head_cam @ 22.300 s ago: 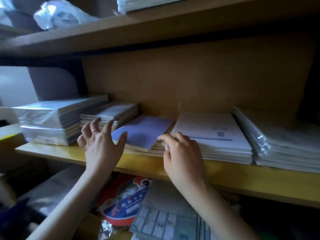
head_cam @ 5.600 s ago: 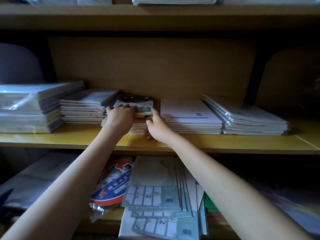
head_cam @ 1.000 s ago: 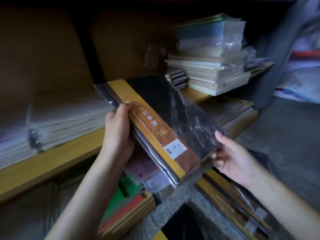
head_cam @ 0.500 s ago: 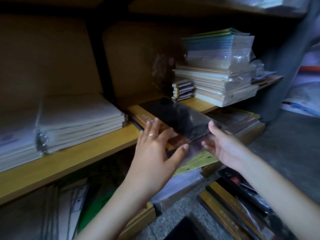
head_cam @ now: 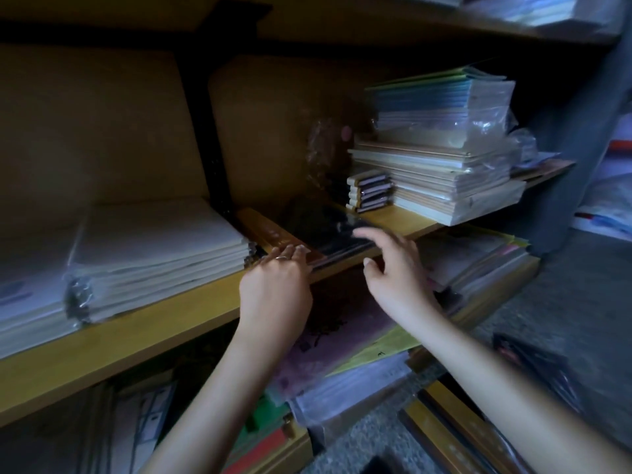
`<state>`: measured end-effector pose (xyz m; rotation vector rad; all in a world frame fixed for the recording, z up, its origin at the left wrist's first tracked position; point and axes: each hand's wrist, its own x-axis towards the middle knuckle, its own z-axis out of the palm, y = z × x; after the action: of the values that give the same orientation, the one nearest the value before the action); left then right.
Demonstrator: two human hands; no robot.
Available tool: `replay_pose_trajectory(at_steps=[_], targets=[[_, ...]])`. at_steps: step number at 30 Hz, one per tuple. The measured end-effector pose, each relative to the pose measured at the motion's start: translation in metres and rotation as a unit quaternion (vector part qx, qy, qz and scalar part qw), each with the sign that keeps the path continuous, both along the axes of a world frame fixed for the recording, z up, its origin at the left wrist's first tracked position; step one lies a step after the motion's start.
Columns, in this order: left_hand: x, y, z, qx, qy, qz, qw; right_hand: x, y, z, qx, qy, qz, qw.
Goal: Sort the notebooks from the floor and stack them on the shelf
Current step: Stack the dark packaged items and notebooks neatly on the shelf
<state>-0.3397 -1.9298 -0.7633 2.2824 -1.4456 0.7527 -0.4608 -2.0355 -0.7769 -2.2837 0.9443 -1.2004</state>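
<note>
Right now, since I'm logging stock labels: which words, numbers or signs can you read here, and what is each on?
Nothing here can be read for certain.
Brown band of the dark notebook pack: pale marks, too blurred to read.
Purple sheet under the shelf: dark marks, blurred.
Yellow sheet: one small mark, too small to read.

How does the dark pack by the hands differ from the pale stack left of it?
The dark notebook pack is black with a tan strip; the pale notebook stack is whitish. The pack lies low; the stack is taller. The left hand touches the pack, nothing touches the stack. Both lie flat on one wooden shelf.
</note>
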Motion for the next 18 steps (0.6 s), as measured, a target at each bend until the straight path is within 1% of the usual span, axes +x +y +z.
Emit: replay_pose_trajectory(at_steps=[1,2,4,6,8,11,14,18], targets=[[0.003,-0.001,0.002,0.004,0.004,0.017,1.0,0.003,-0.001,-0.001,-0.048,0.061,-0.007,0.997],[0.005,-0.003,0.003,0.009,-0.004,0.036,0.999,0.007,-0.001,-0.002,-0.052,0.109,-0.001,0.993],[0.008,-0.006,0.003,0.033,-0.037,0.074,0.996,0.015,-0.002,-0.003,-0.028,0.165,0.017,0.986],[0.006,-0.008,0.005,0.07,-0.056,0.103,0.991,0.022,-0.003,0.001,-0.021,0.2,0.021,0.979],[0.01,-0.013,0.004,0.078,-0.037,0.119,0.989,0.025,-0.006,0.005,-0.009,0.223,0.027,0.974],[0.016,-0.012,0.006,0.066,-0.057,0.115,0.99,0.029,-0.011,0.008,0.011,0.252,0.048,0.967],[0.023,-0.017,0.006,0.034,-0.027,0.104,0.994,0.033,-0.011,0.006,-0.006,0.266,0.052,0.963],[0.02,-0.023,0.019,0.034,0.017,0.155,0.987,0.034,-0.011,0.004,-0.054,0.283,0.043,0.957]])
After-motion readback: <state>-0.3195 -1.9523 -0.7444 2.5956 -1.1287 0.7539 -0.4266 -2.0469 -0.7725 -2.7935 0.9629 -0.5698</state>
